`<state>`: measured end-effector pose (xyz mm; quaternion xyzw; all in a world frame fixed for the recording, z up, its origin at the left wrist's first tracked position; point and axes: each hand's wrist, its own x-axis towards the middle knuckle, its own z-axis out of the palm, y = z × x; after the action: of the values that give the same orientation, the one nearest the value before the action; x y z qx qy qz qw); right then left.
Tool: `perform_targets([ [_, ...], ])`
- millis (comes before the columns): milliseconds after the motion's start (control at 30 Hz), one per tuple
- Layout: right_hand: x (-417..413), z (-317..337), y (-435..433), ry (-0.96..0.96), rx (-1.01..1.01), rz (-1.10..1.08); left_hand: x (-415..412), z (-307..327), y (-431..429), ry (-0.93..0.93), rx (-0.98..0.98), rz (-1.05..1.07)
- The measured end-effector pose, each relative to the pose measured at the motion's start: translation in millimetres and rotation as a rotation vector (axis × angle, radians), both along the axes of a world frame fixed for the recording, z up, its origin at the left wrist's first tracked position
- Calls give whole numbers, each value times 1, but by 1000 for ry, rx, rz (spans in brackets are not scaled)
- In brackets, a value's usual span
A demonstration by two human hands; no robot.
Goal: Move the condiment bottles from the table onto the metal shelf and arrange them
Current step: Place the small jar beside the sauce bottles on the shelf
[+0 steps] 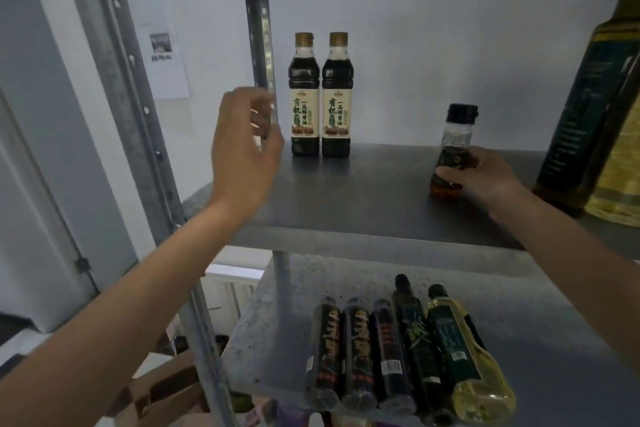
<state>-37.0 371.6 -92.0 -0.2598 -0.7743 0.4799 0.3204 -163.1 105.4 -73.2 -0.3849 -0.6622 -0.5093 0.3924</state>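
Steel-grey, the middle shelf board (363, 198) carries the small black-capped bottle (454, 146) I am watching. It stands upright towards the right of the board, long axis vertical, cap up, with amber liquid low in its clear body and its base at the board. My right hand (485, 178) comes in from the right and wraps its fingers round the bottle's lower half.

My left hand (246, 146) is well apart from that bottle, up at the left end of the board. Its fingers are loosely curled and hold nothing. They lie in front of the rear upright post (263, 55); I cannot tell whether they touch it.

Just right of that hand, two soy sauce bottles (320, 94) stand upright side by side at the back, gold caps up and labels facing me. They sit between my hands.

At the far right stands a tall dark oil bottle (588, 97). On the board below, five bottles (398, 350) stand in a close row.
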Motion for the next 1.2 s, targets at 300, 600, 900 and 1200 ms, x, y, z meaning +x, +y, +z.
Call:
perform_targets([
  [300, 15, -10, -41, 401, 450, -494, -141, -8, 75, -763, -175, -13],
  [600, -163, -10, -43, -55, -38, -33, -207, -36, 100, -749, -258, -338],
  [900, -236, -9, -7, 63, -177, 291, -227, -39, 116, -775, -126, -488],
  [1200, -231, -10, -13, 59, -132, 319, -209, -34, 105, -745, -170, -464],
])
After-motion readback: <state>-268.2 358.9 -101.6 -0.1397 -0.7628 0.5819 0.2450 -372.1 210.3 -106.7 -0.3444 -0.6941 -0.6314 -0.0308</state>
